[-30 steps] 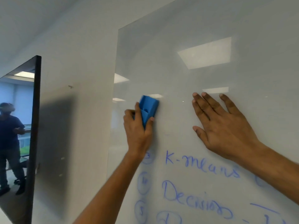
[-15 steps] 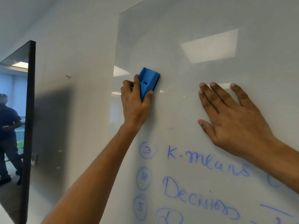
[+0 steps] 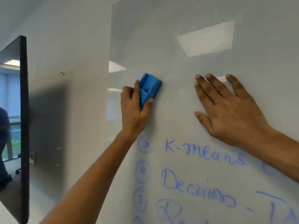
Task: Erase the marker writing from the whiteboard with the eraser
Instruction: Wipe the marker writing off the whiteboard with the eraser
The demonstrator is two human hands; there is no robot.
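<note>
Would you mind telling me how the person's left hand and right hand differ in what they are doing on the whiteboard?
The left hand grips the blue eraser with curled fingers and thumb; the right hand holds nothing, fingers straight and spread. The left hand sits near the whiteboard's left edge; the right hand lies flat farther right. Both are above the blue writing, on bare board.

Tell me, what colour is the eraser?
Bright blue. The eraser shows clearly in the head view, held in the left hand against the whiteboard.

glossy, smooth whiteboard [image 3: 202, 65]; matt blue plastic eraser [image 3: 149, 88].
</note>
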